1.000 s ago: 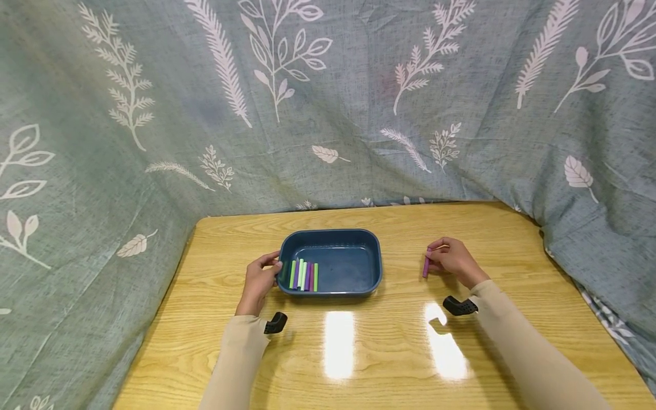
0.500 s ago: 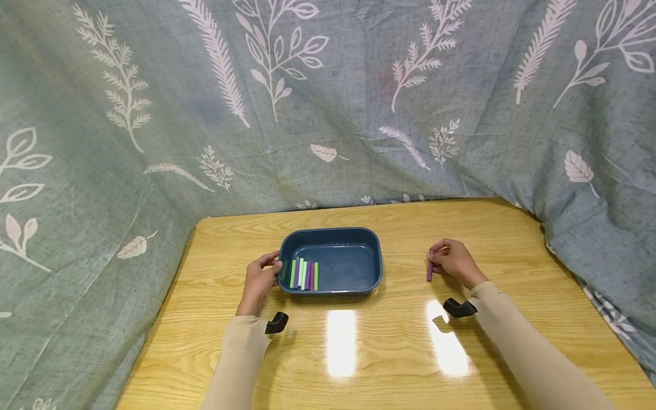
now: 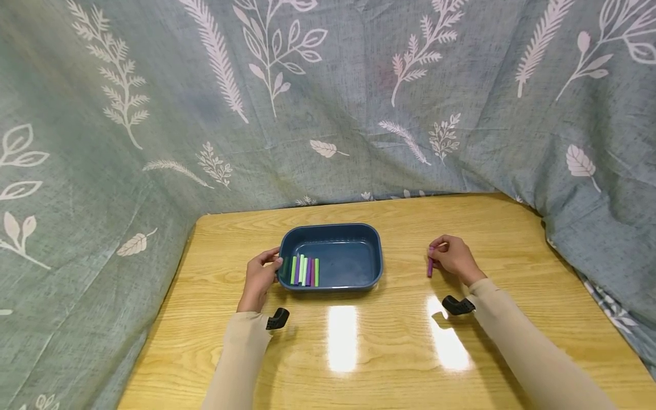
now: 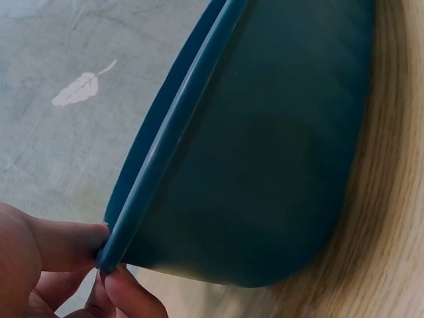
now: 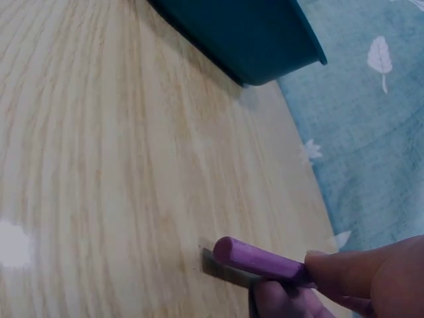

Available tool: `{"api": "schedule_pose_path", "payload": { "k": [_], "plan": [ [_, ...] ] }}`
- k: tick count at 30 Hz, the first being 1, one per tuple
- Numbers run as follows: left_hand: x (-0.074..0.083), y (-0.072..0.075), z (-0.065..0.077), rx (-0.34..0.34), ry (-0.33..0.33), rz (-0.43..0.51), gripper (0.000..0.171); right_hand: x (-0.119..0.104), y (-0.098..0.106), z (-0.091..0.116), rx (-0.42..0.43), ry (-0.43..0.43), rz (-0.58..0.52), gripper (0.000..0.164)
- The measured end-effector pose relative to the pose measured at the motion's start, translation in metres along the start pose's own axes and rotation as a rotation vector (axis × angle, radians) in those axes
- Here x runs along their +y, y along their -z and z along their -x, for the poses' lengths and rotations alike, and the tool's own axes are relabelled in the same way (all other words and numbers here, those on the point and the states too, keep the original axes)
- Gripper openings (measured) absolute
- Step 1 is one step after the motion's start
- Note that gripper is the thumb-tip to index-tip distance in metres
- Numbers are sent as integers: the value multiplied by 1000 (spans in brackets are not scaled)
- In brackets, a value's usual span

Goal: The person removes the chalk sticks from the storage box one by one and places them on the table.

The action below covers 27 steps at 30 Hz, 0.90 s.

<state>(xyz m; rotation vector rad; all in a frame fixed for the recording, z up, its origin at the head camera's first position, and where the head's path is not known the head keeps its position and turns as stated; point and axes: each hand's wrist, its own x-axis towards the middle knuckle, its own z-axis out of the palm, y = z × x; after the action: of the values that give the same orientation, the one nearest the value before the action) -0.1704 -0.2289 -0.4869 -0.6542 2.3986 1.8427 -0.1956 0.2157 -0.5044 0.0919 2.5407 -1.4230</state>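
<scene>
Right hand [image 3: 453, 259] fingers [image 5: 344, 273] are pinching a purple stick [image 5: 260, 260], holding it just above the wooden table [image 3: 389, 347], well to the right of the blue tray [image 3: 376, 267]. Left hand [image 3: 258, 278] thumb and fingers [image 4: 63, 244] are gripping the tray's left rim. Green, purple and whitish sticks [image 3: 304, 271] are lying side by side in the tray's left part. Leaf-print grey cloth [image 3: 328, 102] is hanging behind the table.

The right hand [image 5: 344, 281] hides the purple stick's [image 5: 258, 260] far end.
</scene>
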Motion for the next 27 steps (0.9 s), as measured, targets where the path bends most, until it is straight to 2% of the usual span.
{"api": "schedule_pose_path", "payload": {
  "k": [9, 20, 27],
  "plan": [
    [-2, 1, -2, 8, -4, 25, 38, -2, -3, -1, 18, 3, 37, 20],
    [-1, 1, 0, 4, -12, 34, 36, 1, -7, 1, 97, 53, 123, 15],
    [-2, 2, 0, 11, 2, 39, 36, 0, -8, 2, 110, 53, 118, 15]
  ]
}}
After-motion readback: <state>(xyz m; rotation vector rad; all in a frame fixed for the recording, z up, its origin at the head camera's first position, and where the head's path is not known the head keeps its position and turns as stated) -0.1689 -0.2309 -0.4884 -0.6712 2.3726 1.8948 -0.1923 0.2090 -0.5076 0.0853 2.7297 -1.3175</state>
